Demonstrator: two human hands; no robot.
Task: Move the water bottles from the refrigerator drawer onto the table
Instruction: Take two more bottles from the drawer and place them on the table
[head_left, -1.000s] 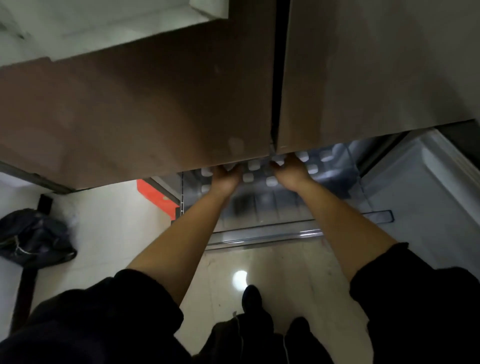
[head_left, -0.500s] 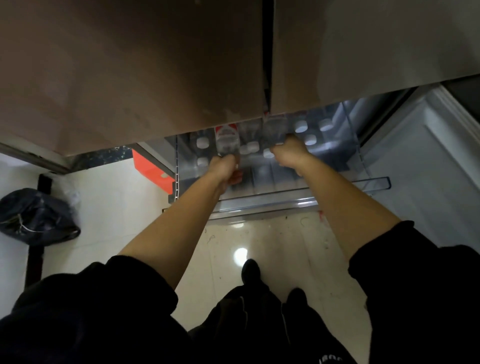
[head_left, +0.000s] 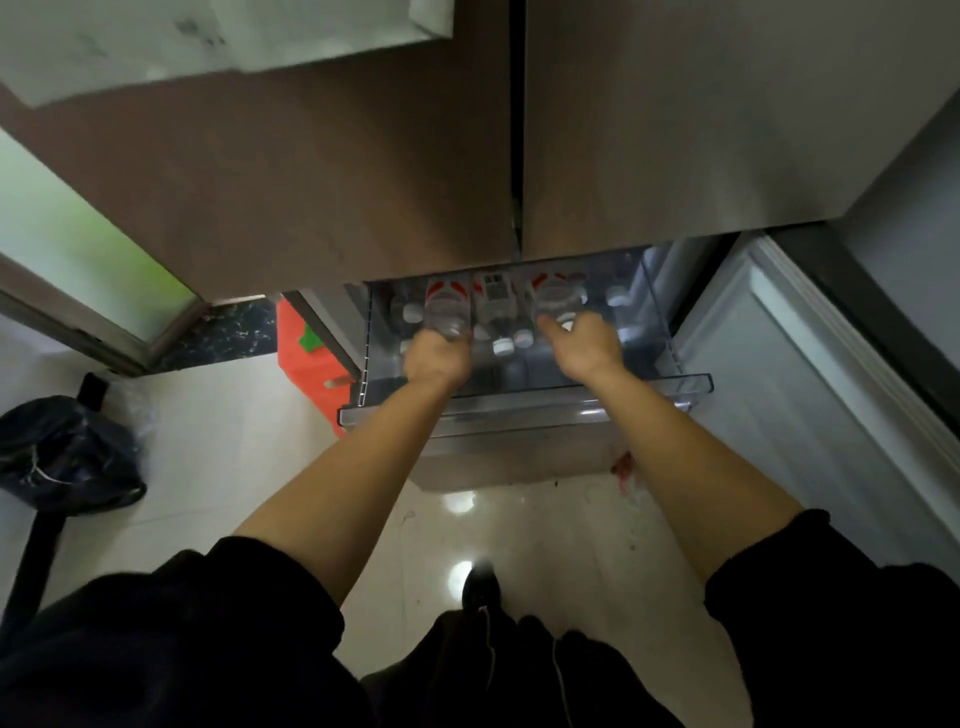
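Observation:
The clear refrigerator drawer (head_left: 524, 402) is pulled out below the two closed brown doors. Inside stand several water bottles with white caps and red-and-white labels. My left hand (head_left: 436, 361) is shut on the neck of one bottle (head_left: 444, 306), raised above the others at the drawer's left. My right hand (head_left: 587, 345) grips another raised bottle (head_left: 558, 299) on the right side. A third labelled bottle (head_left: 493, 301) shows between the two. The bottles' lower parts are blurred behind the drawer wall.
The open lower door (head_left: 810, 374) of the refrigerator stands to the right. An orange-red box (head_left: 306, 358) sits left of the drawer. A dark bag (head_left: 62, 452) lies on the pale tiled floor at far left. My feet (head_left: 480, 587) are below the drawer.
Both hands have closed on bottles and drawn them up and toward me. The camera has tilted, so the drawer sits lower in view.

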